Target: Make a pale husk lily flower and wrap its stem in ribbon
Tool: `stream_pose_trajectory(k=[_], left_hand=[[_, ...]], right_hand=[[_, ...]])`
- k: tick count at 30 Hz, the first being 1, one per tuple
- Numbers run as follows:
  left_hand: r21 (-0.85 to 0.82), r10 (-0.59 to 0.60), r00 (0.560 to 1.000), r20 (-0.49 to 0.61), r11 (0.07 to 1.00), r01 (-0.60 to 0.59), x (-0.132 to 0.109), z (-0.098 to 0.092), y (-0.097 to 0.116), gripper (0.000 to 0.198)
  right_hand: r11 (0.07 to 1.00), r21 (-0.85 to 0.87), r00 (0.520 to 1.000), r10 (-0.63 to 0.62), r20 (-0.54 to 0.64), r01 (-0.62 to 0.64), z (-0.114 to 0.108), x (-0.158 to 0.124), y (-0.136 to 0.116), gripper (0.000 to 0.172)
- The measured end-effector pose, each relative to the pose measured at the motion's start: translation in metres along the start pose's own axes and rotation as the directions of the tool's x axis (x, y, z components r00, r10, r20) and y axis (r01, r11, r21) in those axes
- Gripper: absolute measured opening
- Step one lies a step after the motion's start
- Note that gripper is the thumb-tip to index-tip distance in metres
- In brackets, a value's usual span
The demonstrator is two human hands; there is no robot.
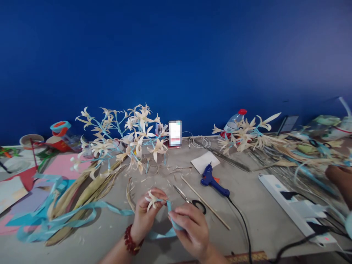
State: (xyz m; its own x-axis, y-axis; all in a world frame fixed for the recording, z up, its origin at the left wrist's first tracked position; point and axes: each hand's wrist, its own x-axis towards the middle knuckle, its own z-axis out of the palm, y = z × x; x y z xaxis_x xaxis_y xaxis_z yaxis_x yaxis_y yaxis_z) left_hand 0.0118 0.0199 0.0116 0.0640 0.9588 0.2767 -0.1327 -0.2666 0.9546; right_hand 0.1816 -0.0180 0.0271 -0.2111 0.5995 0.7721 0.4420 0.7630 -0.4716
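My left hand (147, 209), with a dark red bead bracelet on the wrist, is closed on a small cream-coloured craft flower (151, 200). The flower's petals stick out toward me, and its short stem points to the right. Pinched in my right hand (191, 225) is a light blue ribbon (169, 207), which reaches up to the stem between both hands. More of the ribbon loops below my hands and trails to the left. Scissors (181, 193) with black handles lie just beyond my right hand, next to a thin wooden stick (205, 201).
Finished flower sprays (143, 117) stand at the back left; more flowers (247, 132) lie at the right. A blue glue gun (213, 179) rests on a white sheet (198, 161). A power strip (291, 205) with cords and another person's hand (339, 179) are at the right.
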Motion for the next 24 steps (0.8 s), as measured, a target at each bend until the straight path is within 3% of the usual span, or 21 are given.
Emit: stream_pose_trajectory(k=[5,8,12,14,16,20,22,24], left_hand=[[0.006,-0.070,0.996,-0.057,0.997,0.071,0.001,0.002,-0.003,0.005],[0.023,-0.107,0.989,-0.100,0.994,0.110,0.003,0.002,-0.005,0.009],[0.017,-0.087,0.984,-0.155,0.996,0.091,0.006,-0.002,-0.009,0.006],[0.027,-0.052,0.988,-0.147,0.998,0.057,0.006,-0.003,-0.009,0.006],[0.036,-0.019,0.991,-0.132,0.999,0.024,0.007,-0.004,-0.009,0.006],[0.051,0.008,0.994,-0.106,0.999,-0.003,0.006,-0.005,-0.008,0.004],[0.059,0.017,0.995,-0.101,0.998,-0.011,0.004,-0.005,-0.008,0.005],[0.062,0.010,0.994,-0.105,0.998,-0.003,0.004,-0.005,-0.008,0.006]], right_hand=[[0.999,-0.035,0.998,-0.022,0.052,0.024,-0.003,-0.002,-0.002,0.021],[0.997,-0.008,0.982,-0.078,0.175,0.081,-0.011,-0.006,-0.005,0.017],[0.994,-0.037,0.936,-0.080,0.344,0.099,-0.033,-0.020,-0.001,0.042],[0.988,-0.146,0.951,0.003,0.309,0.045,-0.050,-0.027,0.011,0.029],[0.945,-0.315,0.968,0.156,0.196,-0.088,-0.069,-0.032,0.031,0.017],[0.654,-0.684,0.900,0.436,-0.009,-0.323,-0.101,-0.036,0.085,0.033],[0.572,-0.749,0.856,0.517,0.013,-0.334,-0.110,-0.038,0.108,0.039],[0.580,-0.752,0.822,0.562,0.093,-0.312,-0.114,-0.040,0.122,0.036]])
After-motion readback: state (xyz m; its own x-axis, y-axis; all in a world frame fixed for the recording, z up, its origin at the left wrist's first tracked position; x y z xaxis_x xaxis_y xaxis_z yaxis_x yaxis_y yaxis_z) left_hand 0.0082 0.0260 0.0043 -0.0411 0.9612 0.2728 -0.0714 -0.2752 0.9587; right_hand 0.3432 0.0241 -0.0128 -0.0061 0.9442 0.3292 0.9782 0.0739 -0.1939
